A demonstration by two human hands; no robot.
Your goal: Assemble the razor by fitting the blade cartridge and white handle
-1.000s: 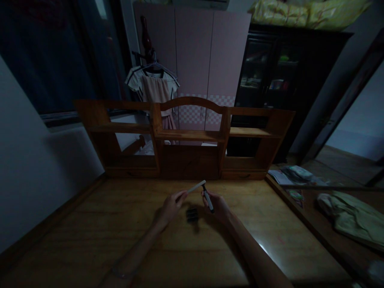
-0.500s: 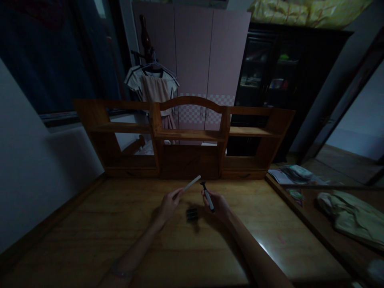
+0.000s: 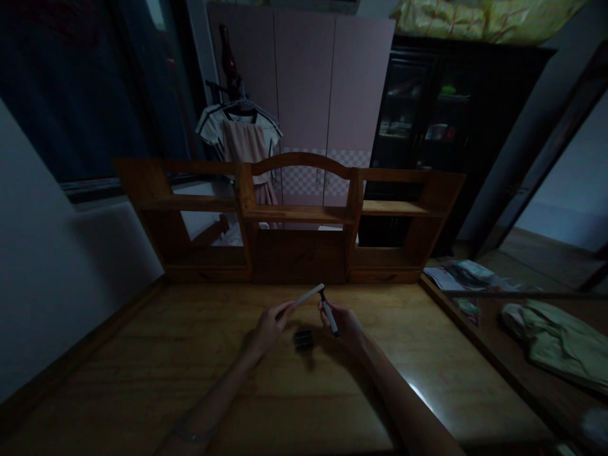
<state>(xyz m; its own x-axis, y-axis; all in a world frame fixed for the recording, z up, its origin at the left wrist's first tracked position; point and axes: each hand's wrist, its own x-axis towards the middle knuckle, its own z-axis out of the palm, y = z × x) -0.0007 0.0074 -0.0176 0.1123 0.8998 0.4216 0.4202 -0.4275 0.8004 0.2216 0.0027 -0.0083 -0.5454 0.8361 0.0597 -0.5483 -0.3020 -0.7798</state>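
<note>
My left hand [image 3: 273, 324] is closed on one end of a thin whitish stick [image 3: 308, 294], which slants up to the right. The stick's far tip meets or overlaps the dark head of a razor-like tool [image 3: 329, 318]; whether they touch is unclear. That tool has a grey and black handle, gripped by my right hand [image 3: 348, 322], and it leans with its head up and to the left. Between and below my hands, a small dark ribbed object [image 3: 303, 340] lies on the wooden desk [image 3: 213, 373].
A wooden shelf unit [image 3: 299, 216] stands along the desk's back edge. To the right, beyond a raised edge, are papers [image 3: 444, 278] and a pale green cloth item [image 3: 560, 339]. A wall borders the left side.
The stick in my left hand has tipped lower and moved right, so its tip has come to the tool's head. My right hand has hardly moved.
</note>
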